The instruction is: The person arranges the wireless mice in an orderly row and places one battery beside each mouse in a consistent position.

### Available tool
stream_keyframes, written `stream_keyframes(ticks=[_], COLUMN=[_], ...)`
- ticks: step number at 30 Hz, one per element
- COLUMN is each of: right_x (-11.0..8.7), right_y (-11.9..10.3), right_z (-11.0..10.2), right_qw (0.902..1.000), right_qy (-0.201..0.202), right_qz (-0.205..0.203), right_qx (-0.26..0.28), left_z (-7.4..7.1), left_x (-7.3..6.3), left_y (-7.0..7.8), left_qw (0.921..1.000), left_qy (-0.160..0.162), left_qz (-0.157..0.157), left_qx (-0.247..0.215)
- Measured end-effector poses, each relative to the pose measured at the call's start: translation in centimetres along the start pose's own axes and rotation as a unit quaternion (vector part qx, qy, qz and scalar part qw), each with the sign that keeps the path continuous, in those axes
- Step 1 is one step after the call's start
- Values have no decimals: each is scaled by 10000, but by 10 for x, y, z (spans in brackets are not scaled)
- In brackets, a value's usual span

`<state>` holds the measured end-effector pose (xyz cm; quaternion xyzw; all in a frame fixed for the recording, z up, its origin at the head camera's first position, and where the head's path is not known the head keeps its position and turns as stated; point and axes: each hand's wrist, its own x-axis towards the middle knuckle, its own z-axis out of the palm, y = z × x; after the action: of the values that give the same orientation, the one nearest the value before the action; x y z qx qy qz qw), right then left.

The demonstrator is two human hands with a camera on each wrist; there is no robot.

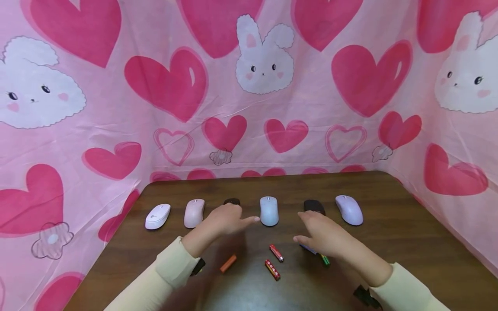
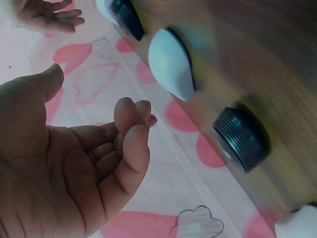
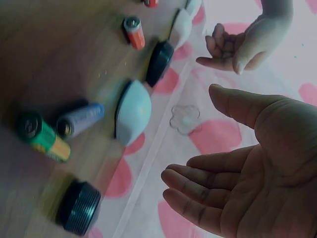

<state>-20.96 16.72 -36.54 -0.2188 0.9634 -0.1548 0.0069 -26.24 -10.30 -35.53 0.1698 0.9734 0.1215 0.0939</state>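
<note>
My left hand (image 1: 225, 218) hovers over the table in front of a black mouse (image 1: 231, 201), partly hiding it. In the left wrist view its fingers (image 2: 131, 153) bend loosely around nothing, and the ribbed black mouse (image 2: 241, 139) sits apart from them. The right hand (image 1: 327, 235) is held in front of another black mouse (image 1: 314, 206), partly covering it. Its fingers (image 3: 203, 186) are relaxed and empty in the right wrist view. Between the hands stands a light blue mouse (image 1: 269, 211), close to the left thumb. Below the right hand lie a blue battery (image 1: 308, 249) and a green battery (image 1: 325, 259).
The mice form a row across the table (image 1: 186, 190), with a white mouse (image 1: 158, 216) and pink mouse (image 1: 194, 213) left and a lavender mouse (image 1: 349, 210) right. Nearer lie an orange battery (image 1: 228, 263) and two red batteries (image 1: 276, 252). Pink heart-printed cloth (image 1: 249, 108) surrounds the table.
</note>
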Motion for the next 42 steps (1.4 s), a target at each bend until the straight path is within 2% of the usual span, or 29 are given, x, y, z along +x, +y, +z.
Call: stream_keyframes(ticks=[4, 7, 12, 16, 21, 28, 34, 39, 42], right_x=[-1, -2, -5, -5, -5, -7, -7, -7, -7], right_y=[-9, -16, -25, -30, -33, -36, -39, -42, -44], right_z=[7, 12, 21, 27, 36, 43, 49, 56, 59], right_qw=[9999, 9997, 9976, 9942, 9901, 9892, 9897, 9880, 9886], right_qy=[-55, -163, -339, -442, -419, -535, -427, -217, -136], right_qz=[-110, -201, -594, -967, -1335, -1356, -1356, -1496, -1442], right_qx=[2, 21, -66, -133, -115, -145, -168, -305, -417], left_z=[1, 2, 5, 7, 8, 17, 20, 24, 28], left_x=[-7, -13, -24, -36, -50, -67, -76, -82, -85], left_y=[-10, -20, -40, -56, -74, -96, -106, -109, -110], left_qw=[9998, 9998, 9992, 9980, 9960, 9951, 9947, 9933, 9930], left_qy=[-49, -43, 42, 163, 193, 198, 122, -2, 23], left_qz=[-162, -173, -211, -450, -852, -965, -997, -1124, -1166], left_qx=[-63, -122, -345, -403, -203, 55, 226, 253, 207])
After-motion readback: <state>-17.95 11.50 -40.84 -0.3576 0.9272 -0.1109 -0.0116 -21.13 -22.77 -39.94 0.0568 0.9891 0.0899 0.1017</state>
